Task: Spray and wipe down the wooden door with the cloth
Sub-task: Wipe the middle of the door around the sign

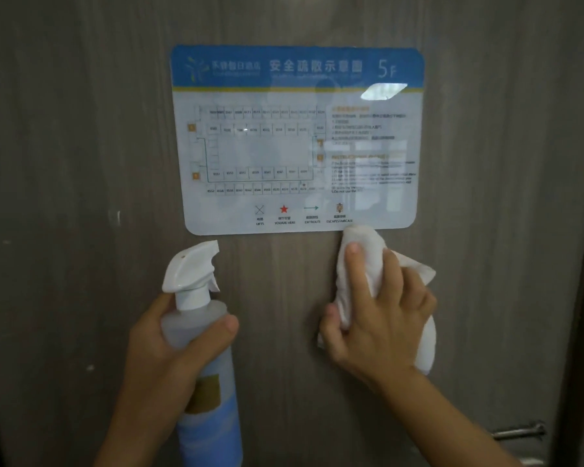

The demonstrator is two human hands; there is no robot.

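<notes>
Sign [297,139]: glossy evacuation plan stuck to the door just above both hands; blue header with white Chinese characters and "5F" at its right end; a floor plan of numbered rooms too blurred to read; legend along the bottom reads "LIFTS", "YOU ARE HERE" under a red star, "EXIT ROUTE" under a green arrow, "ESCAPE STAIRCASE".
Door [64,163]: grey-brown wood grain, filling the view behind the hands.
Spray bottle [201,335]: upright, white trigger head with its nozzle turned toward the door, cloudy neck, blue lower label with a tan patch; any print on it is unreadable.
Left hand [169,342]: wrapped round the bottle's shoulder below the trigger, thumb across the front.
Cloth [361,264]: white, bunched, pressed to the door just beneath the sign's lower edge.
Right hand [381,318]: fingers spread over the cloth, index finger extended upward, thumb tucked round its left edge, gripping it against the wood.
Handle [516,432]: metal lever, low and right of the right hand.
</notes>
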